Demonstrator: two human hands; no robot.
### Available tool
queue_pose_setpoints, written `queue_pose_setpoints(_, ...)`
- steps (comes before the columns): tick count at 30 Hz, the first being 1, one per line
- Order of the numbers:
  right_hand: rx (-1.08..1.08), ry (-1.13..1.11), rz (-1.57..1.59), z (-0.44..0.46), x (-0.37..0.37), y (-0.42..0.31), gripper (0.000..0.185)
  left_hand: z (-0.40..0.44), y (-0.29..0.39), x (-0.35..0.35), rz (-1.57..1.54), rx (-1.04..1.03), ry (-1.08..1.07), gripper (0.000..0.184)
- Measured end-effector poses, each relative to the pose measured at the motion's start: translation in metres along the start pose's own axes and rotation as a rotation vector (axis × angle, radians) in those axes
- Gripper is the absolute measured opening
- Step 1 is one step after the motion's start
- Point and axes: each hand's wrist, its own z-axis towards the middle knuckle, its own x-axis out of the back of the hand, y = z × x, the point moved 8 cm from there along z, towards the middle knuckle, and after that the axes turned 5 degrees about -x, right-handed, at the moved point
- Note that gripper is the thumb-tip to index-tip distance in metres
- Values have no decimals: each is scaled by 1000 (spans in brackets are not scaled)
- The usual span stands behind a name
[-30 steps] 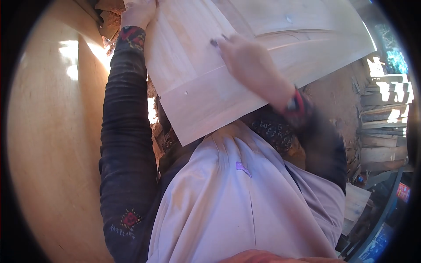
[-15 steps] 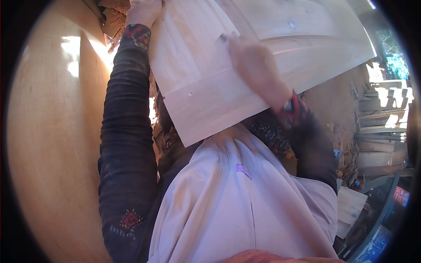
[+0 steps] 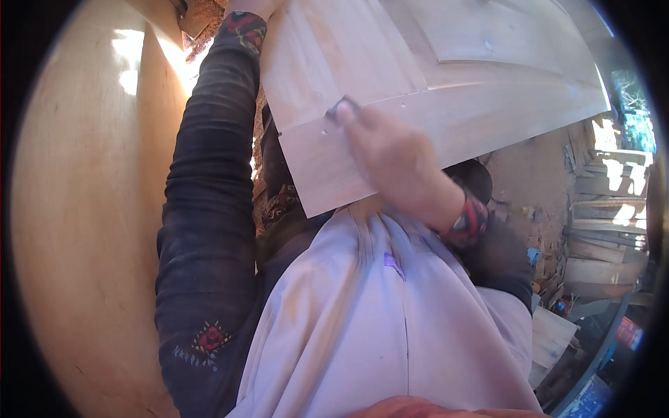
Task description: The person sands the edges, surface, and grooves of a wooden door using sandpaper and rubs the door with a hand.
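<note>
A pale wooden panel (image 3: 488, 104) with raised and recessed sections, like a cabinet door, lies tilted in front of me, its near corner over my lap. My right hand (image 3: 401, 153) is closed, pinching a small dark piece of sandpaper (image 3: 341, 108) against the panel's face near a joint between two boards. Motion blurs this hand a little. At the top edge of the view, my left hand (image 3: 256, 5) is by the panel's left edge. Its fingers are cut off by the frame.
A large smooth wooden board (image 3: 83, 230) stands along my left side. Stacked wood offcuts (image 3: 603, 223) lie at the right, with a loose flat piece (image 3: 554, 334) nearer me. Light cloth (image 3: 390, 334) covers my lap. Scraps and shavings litter the ground.
My right hand has moved toward me across the panel with the sandpaper. The panel and my left arm appear shifted slightly to the right in view.
</note>
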Motion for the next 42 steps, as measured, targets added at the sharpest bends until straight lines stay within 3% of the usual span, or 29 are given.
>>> queue_pose_setpoints(2,115,59,46,-6,2,-2,21,11,-1,-15,97,-143,-7,63)
queue_pose_setpoints(3,-73,-11,-34,4,4,26,21,9,2,-17,146,-198,-16,61)
queue_pose_setpoints(6,-354,-6,-193,11,7,64,18,5,11,-13,213,-296,-10,55)
queue_pose_setpoints(9,-64,166,-162,-20,-1,-7,13,7,12,-11,165,-282,26,51)
queue_pose_setpoints(12,-8,239,-123,-8,5,24,10,12,5,-19,208,-340,39,50)
queue_pose_setpoints(13,-228,31,-338,2,-1,54,10,13,6,-21,236,-398,25,50)
queue_pose_setpoints(14,-263,71,-309,-2,3,53,10,14,10,-24,264,-457,13,50)
queue_pose_setpoints(16,-318,168,-251,-6,4,43,10,15,4,-20,199,-373,57,51)
queue_pose_setpoints(17,-190,261,-275,-17,0,20,8,14,0,-20,169,-332,71,51)
queue_pose_setpoints(20,-155,179,-204,-22,9,12,11,14,-1,-18,182,-257,95,52)
queue_pose_setpoints(21,-194,51,-350,-16,-2,40,14,12,-1,-22,204,-282,57,52)
queue_pose_setpoints(24,-292,110,-266,-18,1,50,11,18,2,-21,253,-307,16,53)
queue_pose_setpoints(25,-231,195,-239,-25,12,21,3,19,0,-23,268,-291,22,53)
queue_pose_setpoints(29,-386,1,-265,-23,4,58,15,19,5,-36,388,-458,-84,61)
queue_pose_setpoints(32,-343,195,-147,-24,13,46,12,5,-1,-11,164,-122,83,68)
queue_pose_setpoints(35,-279,194,-204,-25,8,37,10,7,-10,-10,127,58,-61,73)
queue_pose_setpoints(36,-279,187,-187,-23,5,45,10,10,-14,-15,126,30,-27,73)
queue_pose_setpoints(37,-414,75,-257,-13,7,69,10,14,-20,-20,121,4,9,72)
queue_pose_setpoints(41,-323,187,-280,-21,3,37,11,15,-3,-22,277,-194,-51,65)
queue_pose_setpoints(42,-289,188,-251,-18,4,34,9,21,-1,-24,374,-354,33,61)
